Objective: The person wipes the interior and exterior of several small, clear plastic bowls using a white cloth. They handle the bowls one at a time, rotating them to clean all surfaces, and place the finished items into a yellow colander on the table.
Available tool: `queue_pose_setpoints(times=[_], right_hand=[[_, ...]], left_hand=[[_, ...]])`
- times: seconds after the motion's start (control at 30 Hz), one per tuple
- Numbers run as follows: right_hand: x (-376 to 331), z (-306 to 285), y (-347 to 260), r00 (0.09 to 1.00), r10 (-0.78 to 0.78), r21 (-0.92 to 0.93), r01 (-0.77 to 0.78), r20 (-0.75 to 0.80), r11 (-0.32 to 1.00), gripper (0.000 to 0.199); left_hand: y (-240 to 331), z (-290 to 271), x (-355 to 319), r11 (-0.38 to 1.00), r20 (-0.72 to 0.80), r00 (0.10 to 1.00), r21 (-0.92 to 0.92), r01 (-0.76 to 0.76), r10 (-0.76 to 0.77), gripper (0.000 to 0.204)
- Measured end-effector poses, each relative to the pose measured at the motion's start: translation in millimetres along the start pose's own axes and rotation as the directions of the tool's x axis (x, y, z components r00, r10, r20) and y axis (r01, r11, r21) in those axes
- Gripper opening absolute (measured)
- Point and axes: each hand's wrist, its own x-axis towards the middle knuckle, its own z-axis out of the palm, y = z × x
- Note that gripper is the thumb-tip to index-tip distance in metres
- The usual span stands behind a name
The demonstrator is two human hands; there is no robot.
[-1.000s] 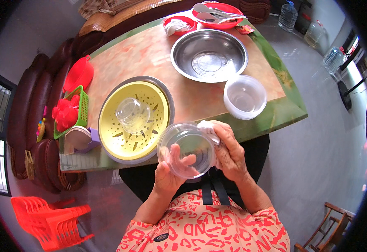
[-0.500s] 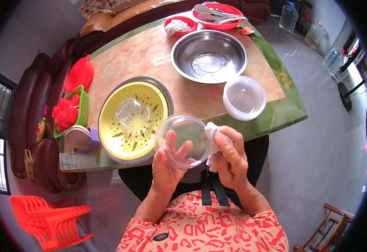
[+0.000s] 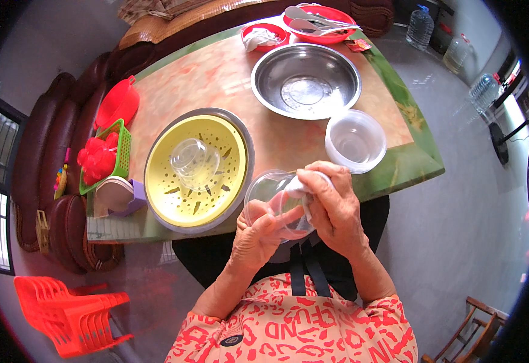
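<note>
Clear bowl (image 3: 273, 199) gripped in left hand (image 3: 258, 233) at desk (image 3: 216, 78) edge, 6 o'clock; right hand (image 3: 331, 206) pressing white cloth (image 3: 297, 187) inside. Wiping underway. One bowl (image 3: 195, 160) inverted in colander (image 3: 195, 166), another (image 3: 355, 140) waiting at 3 o'clock.

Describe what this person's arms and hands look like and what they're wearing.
Both forearms are bare, with no gloves, watch or rings visible on the left hand or right hand. Short sleeves of a coral-red top printed with white lettering end above the elbows.
</note>
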Motion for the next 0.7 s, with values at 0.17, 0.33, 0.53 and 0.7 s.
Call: queue_pose_setpoints(times=[0.17,0.33,0.53,0.7], right_hand=[[0.9,9.4,-3.6,0.999,-0.009,0.043,0.007,0.042,0.999,0.034],[-3.0,4.5,-13.4,0.995,-0.093,0.003,0.093,0.046,0.996,0.041],[-34.7,1.6,-21.1,0.978,-0.204,-0.199,0.209,0.044,0.958,0.049],[-36.3,8.7,-23.0,0.963,-0.269,-0.194,0.267,0.018,0.944,0.044]], left_hand=[[0.3,1.3,5.1,0.995,-0.043,0.999,0.095,-0.012,0.017,0.010],[0.2,8.9,8.7,0.999,-0.086,0.996,-0.035,-0.002,-0.001,0.028],[-7.8,13.8,17.1,0.987,-0.119,0.987,0.136,-0.090,0.107,0.034],[-19.8,18.0,18.7,0.982,-0.127,0.990,0.187,-0.041,0.065,0.048]])
